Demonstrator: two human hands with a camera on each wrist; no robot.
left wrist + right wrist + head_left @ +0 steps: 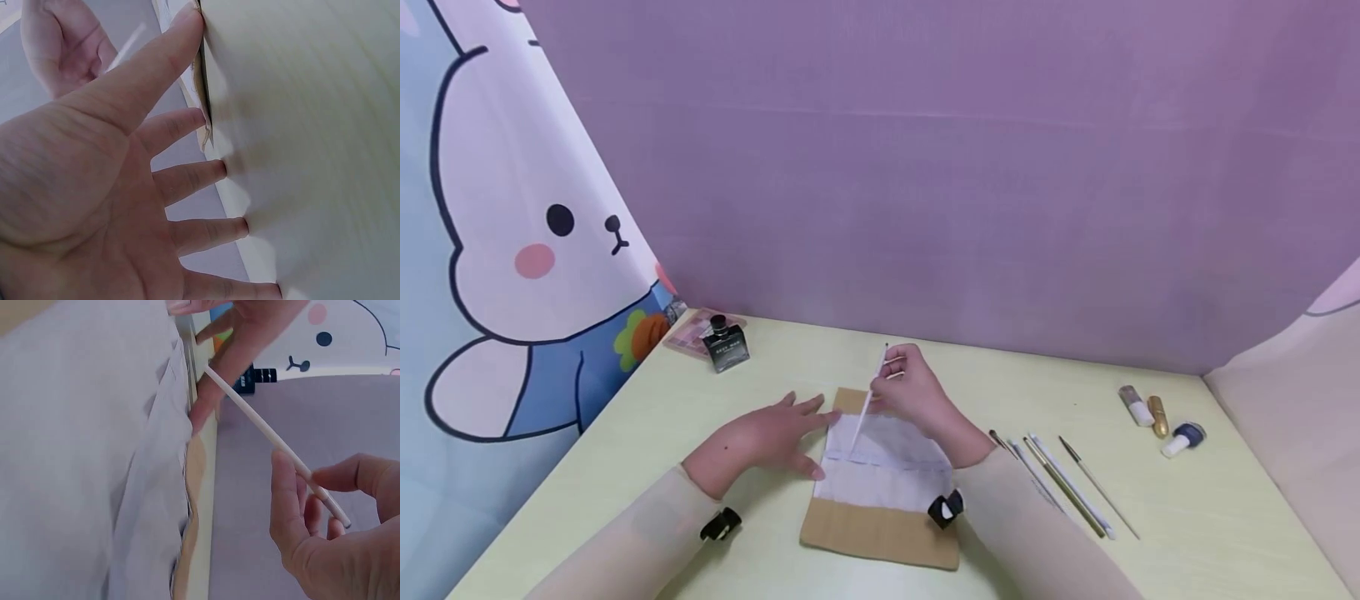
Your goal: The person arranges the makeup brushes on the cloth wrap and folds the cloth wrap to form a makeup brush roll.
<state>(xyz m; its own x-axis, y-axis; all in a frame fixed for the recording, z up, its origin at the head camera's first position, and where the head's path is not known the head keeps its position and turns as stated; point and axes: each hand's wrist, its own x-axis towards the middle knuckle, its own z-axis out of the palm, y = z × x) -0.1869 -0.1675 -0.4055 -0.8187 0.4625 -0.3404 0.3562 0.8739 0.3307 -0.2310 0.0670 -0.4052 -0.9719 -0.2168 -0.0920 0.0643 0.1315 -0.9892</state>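
Note:
A slim white-handled makeup brush is pinched between the thumb and fingers of my right hand. Its small dark tip points up and its handle end slants down over the white pocket strip of a tan cloth brush roll. The roll lies flat, with a seam or pocket edge across the white part. My left hand is spread at the roll's left side, thumb and index finger touching its edge. In the left wrist view its fingers are straight. Whether the handle end touches the cloth, I cannot tell.
Several slim brushes lie to the right, partly behind my right sleeve. Farther right are a small clear bottle, a gold tube and a dark nail polish bottle. A black perfume bottle stands back left by a pink palette.

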